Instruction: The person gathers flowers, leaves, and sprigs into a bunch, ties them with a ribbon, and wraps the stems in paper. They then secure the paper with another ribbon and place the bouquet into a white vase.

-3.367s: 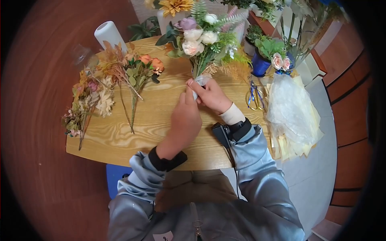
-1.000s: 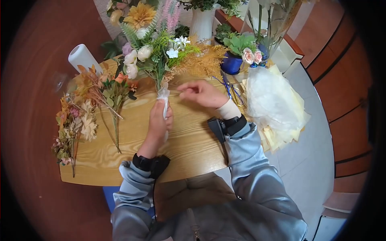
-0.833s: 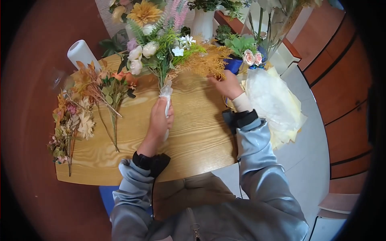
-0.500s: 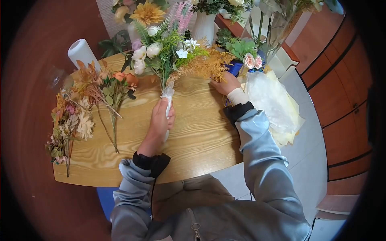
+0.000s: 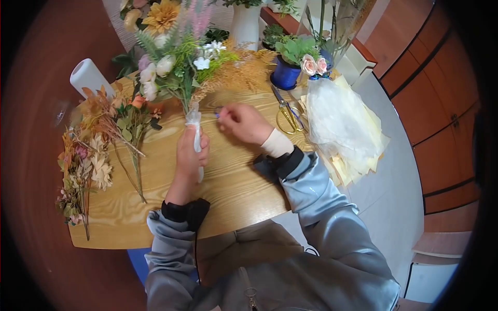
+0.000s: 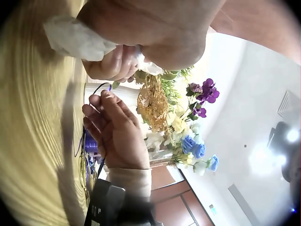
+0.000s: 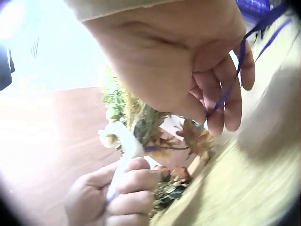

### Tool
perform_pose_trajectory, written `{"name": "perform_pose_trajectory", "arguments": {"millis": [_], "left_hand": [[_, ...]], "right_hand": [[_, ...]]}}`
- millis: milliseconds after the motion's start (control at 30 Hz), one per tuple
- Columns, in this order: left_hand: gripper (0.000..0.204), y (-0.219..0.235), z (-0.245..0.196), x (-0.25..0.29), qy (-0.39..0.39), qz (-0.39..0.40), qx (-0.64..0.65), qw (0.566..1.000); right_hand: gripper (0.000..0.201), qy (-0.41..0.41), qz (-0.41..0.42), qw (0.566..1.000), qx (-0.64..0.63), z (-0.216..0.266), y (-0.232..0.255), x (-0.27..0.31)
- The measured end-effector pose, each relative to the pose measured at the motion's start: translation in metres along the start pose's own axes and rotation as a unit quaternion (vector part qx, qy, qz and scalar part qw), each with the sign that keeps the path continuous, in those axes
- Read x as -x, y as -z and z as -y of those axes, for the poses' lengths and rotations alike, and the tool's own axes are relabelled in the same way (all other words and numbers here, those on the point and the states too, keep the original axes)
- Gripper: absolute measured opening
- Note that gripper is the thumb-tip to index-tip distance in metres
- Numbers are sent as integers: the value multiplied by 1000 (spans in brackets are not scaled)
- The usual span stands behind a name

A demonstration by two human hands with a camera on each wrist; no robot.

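Note:
My left hand (image 5: 189, 153) grips the stems of a mixed bouquet (image 5: 166, 65), round which a white wrap (image 5: 193, 116) is bound. White, pink and lilac blooms and tan sprigs fan out above it. Just to the right, over the table, my right hand (image 5: 246, 124) pinches a thin blue ribbon (image 7: 225, 96) between thumb and fingers. In the right wrist view the ribbon trails back past the palm towards a shiny blue roll (image 7: 254, 7). The left wrist view shows the ribbon's end (image 6: 109, 87) sticking out at the fingertips, close to the wrapped stems.
Gold-handled scissors (image 5: 285, 119) lie right of my right hand, below the blue roll. Sheets of white and cream wrapping paper (image 5: 342, 114) cover the right edge. Loose artificial flowers (image 5: 98, 166) lie at the left, with a white cylinder (image 5: 91, 78) behind. Vases stand at the back.
My right hand left the stems, reached right to the blue roll, and has come back left with ribbon. My left hand keeps its grip on the wrapped stems.

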State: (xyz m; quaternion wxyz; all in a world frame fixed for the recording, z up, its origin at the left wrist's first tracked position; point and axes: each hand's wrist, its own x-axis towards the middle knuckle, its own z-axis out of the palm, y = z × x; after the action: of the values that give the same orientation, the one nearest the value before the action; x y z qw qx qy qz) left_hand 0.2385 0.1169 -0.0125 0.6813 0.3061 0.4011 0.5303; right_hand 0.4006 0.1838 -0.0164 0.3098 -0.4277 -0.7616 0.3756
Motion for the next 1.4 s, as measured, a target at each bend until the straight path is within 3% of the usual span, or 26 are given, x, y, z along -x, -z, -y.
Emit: {"name": "perform_pose_trajectory", "arguments": {"millis": [67,267,400,467,700,800,867,1033,1100,1267,1333,1400], "left_hand": [[26,3,0,0,-31,-16,-26,999],[30,9,0,-3,-39,-43,-59,997],[30,4,-3,-2,-39,-88,-74,993],[33,0,-7,0,-44,-71,-66,994],[29,8,-8,-2,-71,-41,5,997],[29,10,-9,0,-76,-20,3,997],[30,10,-10,0,-57,-25,7,998],[26,9,-11,1,-52,-28,16,998],[26,11,-12,1,-50,-33,21,998],[25,13,-12,-1,-42,-37,8,998],[25,11,-11,-1,-42,-48,-5,998],[25,10,-11,-1,-42,-61,-16,997]], "right_hand": [[12,-29,39,990,-134,13,-8,3],[9,-18,138,953,-271,31,-5,9],[11,-26,171,941,-290,27,-7,10],[10,8,196,956,-219,29,-6,13],[8,7,212,965,-153,26,-8,15],[10,32,191,975,-112,22,-5,13],[11,-3,184,975,-127,23,2,14],[13,79,95,992,20,-6,20,7],[13,34,44,995,81,-9,30,6],[16,-12,-29,998,52,-31,34,4],[16,98,-98,973,185,-28,34,5],[14,105,-136,973,154,3,31,6]]}}
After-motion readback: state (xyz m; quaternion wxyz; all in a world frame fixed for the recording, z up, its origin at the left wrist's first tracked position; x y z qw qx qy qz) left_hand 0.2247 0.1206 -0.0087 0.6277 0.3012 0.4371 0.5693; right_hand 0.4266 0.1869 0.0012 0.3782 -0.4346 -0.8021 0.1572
